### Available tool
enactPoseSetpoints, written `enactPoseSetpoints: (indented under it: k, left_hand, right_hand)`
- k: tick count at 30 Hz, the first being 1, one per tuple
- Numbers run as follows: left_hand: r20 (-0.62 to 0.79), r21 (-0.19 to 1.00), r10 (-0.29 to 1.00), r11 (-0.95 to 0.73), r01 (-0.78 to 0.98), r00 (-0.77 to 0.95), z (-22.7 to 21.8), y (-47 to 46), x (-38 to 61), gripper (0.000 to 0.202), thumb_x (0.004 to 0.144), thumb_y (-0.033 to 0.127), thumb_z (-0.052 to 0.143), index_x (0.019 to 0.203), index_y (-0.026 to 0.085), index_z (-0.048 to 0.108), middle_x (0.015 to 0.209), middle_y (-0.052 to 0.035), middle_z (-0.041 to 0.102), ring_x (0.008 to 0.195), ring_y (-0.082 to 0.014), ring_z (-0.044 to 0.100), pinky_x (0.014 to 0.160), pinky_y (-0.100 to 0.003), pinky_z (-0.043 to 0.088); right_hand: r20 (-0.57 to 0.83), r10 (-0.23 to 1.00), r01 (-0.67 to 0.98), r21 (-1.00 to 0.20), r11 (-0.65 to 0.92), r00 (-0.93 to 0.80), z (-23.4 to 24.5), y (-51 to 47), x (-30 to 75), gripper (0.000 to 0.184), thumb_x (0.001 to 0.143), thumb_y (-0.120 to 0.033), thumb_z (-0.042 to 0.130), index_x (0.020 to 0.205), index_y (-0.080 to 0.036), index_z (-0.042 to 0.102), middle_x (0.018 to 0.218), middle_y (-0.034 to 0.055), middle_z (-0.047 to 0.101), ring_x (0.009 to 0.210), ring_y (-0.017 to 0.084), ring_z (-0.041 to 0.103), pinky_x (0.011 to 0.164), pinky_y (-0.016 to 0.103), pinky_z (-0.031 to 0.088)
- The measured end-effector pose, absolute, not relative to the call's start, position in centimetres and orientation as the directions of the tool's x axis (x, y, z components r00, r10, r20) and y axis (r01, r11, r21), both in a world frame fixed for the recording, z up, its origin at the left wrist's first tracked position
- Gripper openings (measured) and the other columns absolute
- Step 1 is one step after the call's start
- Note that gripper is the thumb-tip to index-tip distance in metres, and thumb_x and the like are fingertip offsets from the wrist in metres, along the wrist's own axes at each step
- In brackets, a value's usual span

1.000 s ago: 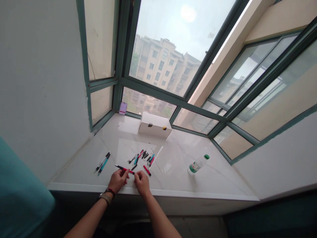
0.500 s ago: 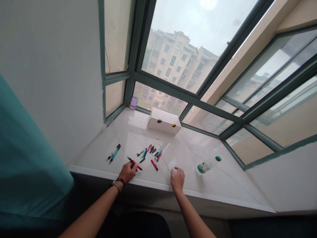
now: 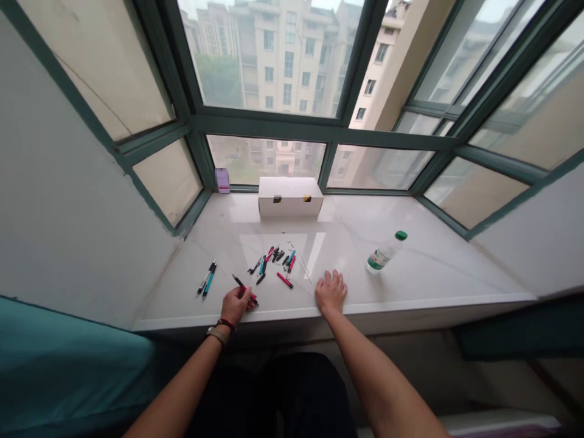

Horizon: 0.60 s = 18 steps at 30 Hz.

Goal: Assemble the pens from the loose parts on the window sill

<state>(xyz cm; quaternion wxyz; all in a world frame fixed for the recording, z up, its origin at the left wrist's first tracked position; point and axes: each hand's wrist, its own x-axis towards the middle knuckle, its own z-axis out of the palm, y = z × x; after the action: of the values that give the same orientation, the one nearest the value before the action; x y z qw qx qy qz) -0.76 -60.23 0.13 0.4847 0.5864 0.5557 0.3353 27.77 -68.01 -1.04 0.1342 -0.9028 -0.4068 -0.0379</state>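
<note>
My left hand [image 3: 236,304] is closed around a red-and-black pen [image 3: 245,289] near the sill's front edge, the black end pointing up and left. My right hand [image 3: 331,292] lies flat on the white sill with its fingers spread, holding nothing. Between and beyond my hands is a pile of pen parts [image 3: 277,255] in black, red and blue. A red pen barrel [image 3: 285,280] rests a little in front of that pile. To the left of my left hand lie pens [image 3: 208,281], one blue and black, another clear and black.
A white box [image 3: 290,201] with black and yellow tabs stands at the back against the window. To the right is a clear bottle [image 3: 381,258] with a green cap, tilted in view. A small purple item [image 3: 222,180] sits in the back left corner.
The camera view has levelled and shifted. My right hand has gone from curled fingers to lying flat and spread on the sill. My left hand keeps the pen.
</note>
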Motion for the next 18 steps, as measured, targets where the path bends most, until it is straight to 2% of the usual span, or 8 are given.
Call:
enactPoseSetpoints:
  k: [4,7,10,12,14,18]
  left_hand:
    - [-0.228,0.893,0.956,0.129,0.431,0.185,0.9,-60.4,-1.5,0.047,0.075,0.061,0.054,0.065,0.016,0.06,0.057,-0.0038,0.067,0.041,-0.012,0.056,0.042,-0.023,0.043]
    - [-0.262,0.777,0.941,0.075,0.626,0.213,1.7,-59.5,-3.1,0.044,0.077,0.06,0.051,0.061,0.018,0.055,0.067,-0.0032,0.071,0.044,-0.0121,0.057,0.045,-0.024,0.043]
    - [-0.163,0.517,0.956,-0.127,0.847,0.243,2.7,-57.9,-5.1,0.034,0.077,0.05,0.053,0.062,0.02,0.054,0.063,-0.0014,0.067,0.057,-0.0149,0.062,0.057,-0.025,0.044]
    - [-0.119,0.326,0.963,-0.193,0.926,0.243,3.5,-56.7,-6.4,0.026,0.078,0.046,0.053,0.068,0.022,0.055,0.068,-0.0018,0.068,0.066,-0.0174,0.064,0.061,-0.026,0.043]
    - [-0.115,0.185,0.97,-0.191,0.964,0.214,4.3,-55.8,-7.4,0.024,0.079,0.048,0.051,0.077,0.024,0.057,0.076,-0.003,0.069,0.072,-0.0196,0.064,0.062,-0.026,0.042]
    - [-0.131,-0.01,0.985,-0.115,0.993,0.113,5.2,-54.3,-8.6,0.03,0.083,0.05,0.042,0.086,0.025,0.058,0.081,-0.0074,0.069,0.076,-0.0246,0.065,0.06,-0.029,0.041]
  right_hand:
    - [0.163,0.724,0.74,-0.23,-0.632,0.67,-1.0,-68.0,27.8,0.047,0.092,-0.036,0.035,0.134,-0.019,0.049,0.148,0.0139,0.033,0.137,0.031,0.023,0.107,0.05,0.015]
    - [0.167,0.723,0.74,-0.236,-0.63,0.67,-0.9,-68.1,28.0,0.048,0.092,-0.037,0.035,0.134,-0.019,0.048,0.148,0.0136,0.032,0.138,0.031,0.022,0.107,0.05,0.015]
    - [0.158,0.73,0.743,-0.246,-0.622,0.664,-0.8,-68.2,28.1,0.048,0.092,-0.037,0.035,0.135,-0.019,0.047,0.149,0.0137,0.031,0.138,0.032,0.021,0.107,0.051,0.015]
    - [0.145,0.733,0.74,-0.258,-0.621,0.665,-0.7,-68.3,28.1,0.048,0.092,-0.037,0.035,0.135,-0.019,0.047,0.15,0.0142,0.029,0.138,0.032,0.02,0.107,0.051,0.014]
    - [0.133,0.732,0.735,-0.27,-0.622,0.668,-0.5,-68.3,28.0,0.049,0.092,-0.036,0.034,0.135,-0.018,0.046,0.151,0.0146,0.028,0.139,0.032,0.019,0.108,0.052,0.012]
    - [0.111,0.736,0.731,-0.289,-0.618,0.667,-0.1,-68.4,28.0,0.049,0.092,-0.036,0.033,0.136,-0.017,0.046,0.151,0.0153,0.027,0.139,0.032,0.017,0.108,0.053,0.01]
